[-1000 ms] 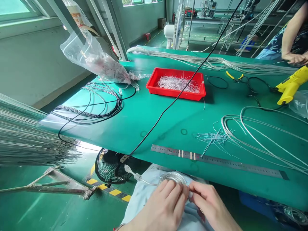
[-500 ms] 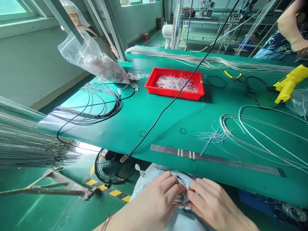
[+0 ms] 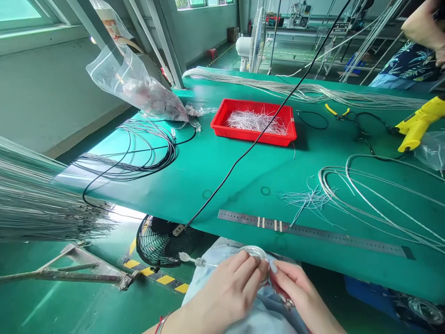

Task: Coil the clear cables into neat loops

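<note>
Over my lap, at the table's front edge, my left hand (image 3: 232, 287) is closed around a small coil of pale, clear-jacketed cable (image 3: 255, 252). From its left side a cable end with a whitish connector (image 3: 189, 258) sticks out. My right hand (image 3: 299, 285) is closed in a pinch at the coil's right side, thumb uppermost. What lies between its fingertips is too small to make out. Something shiny shows under the right fingers; I cannot tell whether it is a ring or a metal part. Beyond the hands a steel ruler (image 3: 313, 232) lies on the green table (image 3: 194, 185).
A red tray (image 3: 253, 138) holds short white ties. Loose ties (image 3: 309, 199) and a grey cable coil (image 3: 327, 178) lie right, near a yellow glue gun (image 3: 417, 123). A black cord (image 3: 236, 162) hangs across the table. Another person's arm (image 3: 422, 28) shows far right.
My right hand has turned, its thumb now on top and its fingers lower. The coil shows more above my left hand, and the whitish connector extends further left.
</note>
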Tool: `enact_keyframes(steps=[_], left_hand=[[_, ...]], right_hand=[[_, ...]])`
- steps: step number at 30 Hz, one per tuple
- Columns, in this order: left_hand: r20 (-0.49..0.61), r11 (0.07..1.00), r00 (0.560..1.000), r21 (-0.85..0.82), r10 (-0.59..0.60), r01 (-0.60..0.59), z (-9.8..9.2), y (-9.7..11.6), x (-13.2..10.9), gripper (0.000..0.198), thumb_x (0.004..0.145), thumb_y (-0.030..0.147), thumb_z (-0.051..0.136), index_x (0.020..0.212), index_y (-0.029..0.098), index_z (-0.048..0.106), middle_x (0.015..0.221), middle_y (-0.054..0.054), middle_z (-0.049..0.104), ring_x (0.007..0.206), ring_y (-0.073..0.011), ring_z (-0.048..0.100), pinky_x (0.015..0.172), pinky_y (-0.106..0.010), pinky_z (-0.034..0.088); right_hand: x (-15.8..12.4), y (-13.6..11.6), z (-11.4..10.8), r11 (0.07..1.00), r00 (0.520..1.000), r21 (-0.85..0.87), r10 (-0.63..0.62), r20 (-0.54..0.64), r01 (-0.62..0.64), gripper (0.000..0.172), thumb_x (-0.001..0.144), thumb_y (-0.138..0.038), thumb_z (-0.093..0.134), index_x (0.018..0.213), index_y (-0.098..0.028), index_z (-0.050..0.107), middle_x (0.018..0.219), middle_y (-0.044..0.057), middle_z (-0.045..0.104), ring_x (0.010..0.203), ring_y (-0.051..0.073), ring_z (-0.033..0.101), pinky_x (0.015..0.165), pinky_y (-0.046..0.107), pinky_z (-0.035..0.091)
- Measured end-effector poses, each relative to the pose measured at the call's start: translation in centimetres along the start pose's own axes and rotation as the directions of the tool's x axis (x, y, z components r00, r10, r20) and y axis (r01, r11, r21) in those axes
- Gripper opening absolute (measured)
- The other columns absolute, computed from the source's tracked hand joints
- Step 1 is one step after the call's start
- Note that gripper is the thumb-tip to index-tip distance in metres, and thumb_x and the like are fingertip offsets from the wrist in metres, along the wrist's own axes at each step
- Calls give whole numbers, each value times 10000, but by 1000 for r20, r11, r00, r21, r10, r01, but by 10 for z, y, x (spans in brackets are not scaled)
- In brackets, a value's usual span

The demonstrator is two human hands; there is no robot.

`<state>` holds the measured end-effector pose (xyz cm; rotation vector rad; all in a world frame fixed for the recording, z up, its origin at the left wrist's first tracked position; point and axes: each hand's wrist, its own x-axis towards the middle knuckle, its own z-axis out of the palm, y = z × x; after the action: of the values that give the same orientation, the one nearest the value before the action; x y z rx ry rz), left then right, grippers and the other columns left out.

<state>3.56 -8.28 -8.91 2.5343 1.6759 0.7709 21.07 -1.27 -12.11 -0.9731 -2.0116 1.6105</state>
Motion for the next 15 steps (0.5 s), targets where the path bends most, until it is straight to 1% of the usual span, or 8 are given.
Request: enact_keyframes(steps=[2,4,7,9,11,13,14,15], left_hand=[[42,985,998,-161,-55,61,-5,-2,-1,199,982,166,445,1108,65,563,792,-81,601,677,-190,491,585,-300,467],[87,956,993,-274,-80,101,-10,-5,-1,202,972,231,505,1118,103,563,834,-78,619,720,-190,505,625,-298,473],[128,923,989,-367,-75,118,-14,-10,-3,209,973,276,506,1099,125,577,853,-82,629,751,-192,521,676,-308,474],[137,901,989,-421,-50,104,-15,-12,-4,266,985,337,471,1089,119,584,847,-87,631,749,-191,528,689,-308,472],[140,887,990,-456,-16,79,-17,-11,-4,345,993,403,423,1082,114,587,849,-95,644,751,-191,535,697,-307,472],[123,890,992,-452,6,51,-18,-9,-4,367,997,414,400,1071,107,588,834,-96,649,745,-192,534,701,-306,475],[112,901,994,-431,4,45,-18,-8,-4,350,998,395,411,1071,101,588,829,-97,646,742,-193,531,698,-307,477],[98,917,995,-397,-3,42,-18,-6,-3,320,998,358,429,1078,92,587,827,-98,641,736,-194,526,688,-306,478]], right_hand=[[3,-8,-12,971,988,-194,-124,89,139,371,974,-472,436,823,-177,604,706,21,593,581,128,572,501,215,465],[7,-16,-22,855,939,-389,-314,138,343,328,974,-447,448,829,-182,574,749,23,574,587,119,542,501,218,411],[13,-20,-30,528,763,-615,-616,197,585,360,1026,-378,346,838,-177,578,725,37,575,584,137,504,540,270,332],[16,-20,-31,327,630,-674,-730,264,662,365,1025,-330,357,791,-174,589,653,29,565,555,147,457,560,304,285],[18,-19,-29,215,531,-669,-787,313,712,346,1004,-253,403,717,-172,578,576,13,531,518,143,414,552,318,248],[16,-16,-22,223,492,-627,-820,293,746,385,997,-218,395,637,-178,526,520,2,483,489,137,380,530,322,219],[14,-13,-16,288,508,-597,-828,238,749,416,1002,-212,364,609,-183,497,506,1,462,479,134,369,520,323,212],[11,-9,-10,407,568,-549,-809,154,730,442,1009,-208,330,592,-187,472,499,0,447,471,129,367,510,319,218]])
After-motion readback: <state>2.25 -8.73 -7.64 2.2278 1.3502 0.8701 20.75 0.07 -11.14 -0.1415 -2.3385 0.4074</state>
